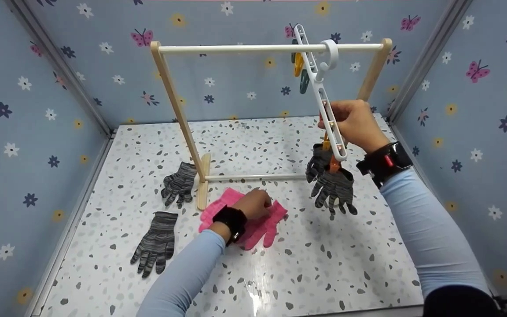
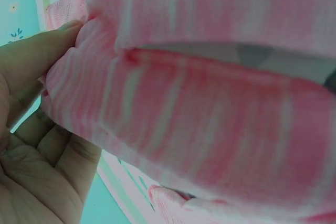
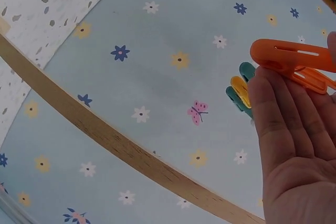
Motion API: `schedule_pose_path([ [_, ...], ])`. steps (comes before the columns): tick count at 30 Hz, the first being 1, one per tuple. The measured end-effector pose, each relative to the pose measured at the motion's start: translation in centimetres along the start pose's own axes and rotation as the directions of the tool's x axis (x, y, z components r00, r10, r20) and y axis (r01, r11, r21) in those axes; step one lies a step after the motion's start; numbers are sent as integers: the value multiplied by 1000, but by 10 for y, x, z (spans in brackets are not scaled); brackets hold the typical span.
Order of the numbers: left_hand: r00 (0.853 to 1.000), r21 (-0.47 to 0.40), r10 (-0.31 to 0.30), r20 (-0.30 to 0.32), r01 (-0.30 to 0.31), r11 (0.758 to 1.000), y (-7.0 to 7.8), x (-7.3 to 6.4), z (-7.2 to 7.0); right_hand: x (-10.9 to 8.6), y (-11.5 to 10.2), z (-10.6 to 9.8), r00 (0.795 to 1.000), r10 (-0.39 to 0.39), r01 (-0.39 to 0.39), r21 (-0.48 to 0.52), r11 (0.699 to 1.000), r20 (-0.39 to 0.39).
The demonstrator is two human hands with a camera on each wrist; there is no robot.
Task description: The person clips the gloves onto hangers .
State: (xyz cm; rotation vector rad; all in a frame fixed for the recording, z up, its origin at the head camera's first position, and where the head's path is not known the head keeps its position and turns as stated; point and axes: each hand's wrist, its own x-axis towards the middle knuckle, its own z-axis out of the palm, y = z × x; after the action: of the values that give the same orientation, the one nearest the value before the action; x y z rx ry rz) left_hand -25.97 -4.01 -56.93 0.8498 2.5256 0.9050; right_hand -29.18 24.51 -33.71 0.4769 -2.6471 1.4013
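My left hand (image 1: 253,204) is at the pink gloves (image 1: 264,229) on the tabletop, pinching one. In the left wrist view the thumb and fingers (image 2: 79,163) are at the edge of pink striped knit cloth (image 2: 199,124). My right hand (image 1: 359,123) is raised beside a white clip hanger (image 1: 324,94) hooked over the rack's top bar. Its fingers pinch an orange clothespin (image 3: 289,53) in the right wrist view. Grey striped gloves (image 1: 336,187) hang below the hanger's near end from yellow and orange clothespins (image 1: 334,165). The right fingertips are partly hidden behind the hanger.
Two grey striped gloves (image 1: 156,242) lie at the left of the speckled tabletop (image 1: 306,273). A wooden rack (image 1: 176,101) with white bars stands behind. Green and yellow clothespins (image 1: 298,64) hang at the hanger's far end. Flower-patterned walls (image 1: 244,79) enclose the back and sides.
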Motion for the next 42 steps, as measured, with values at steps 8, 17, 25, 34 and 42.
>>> schedule_pose_path([
  [8,996,38,-6,-90,9,999,6,-3,-8,0,0,-1,1000,-5,5,-15,1000,-5],
  [17,987,-3,8,-161,-9,1000,8,-2,-20,-1,2,-3,999,-26,24,-47,999,-37],
  [25,981,-45,-21,-192,12,999,10,-2,-31,-1,0,-3,999,-27,24,-85,996,-34],
  [34,969,-47,-27,-246,16,999,10,-2,-42,-1,-2,-2,999,-33,32,-76,997,-19],
  [42,953,-87,-54,-298,29,996,13,-3,-53,0,-1,-2,998,-48,45,-96,994,-29],
])
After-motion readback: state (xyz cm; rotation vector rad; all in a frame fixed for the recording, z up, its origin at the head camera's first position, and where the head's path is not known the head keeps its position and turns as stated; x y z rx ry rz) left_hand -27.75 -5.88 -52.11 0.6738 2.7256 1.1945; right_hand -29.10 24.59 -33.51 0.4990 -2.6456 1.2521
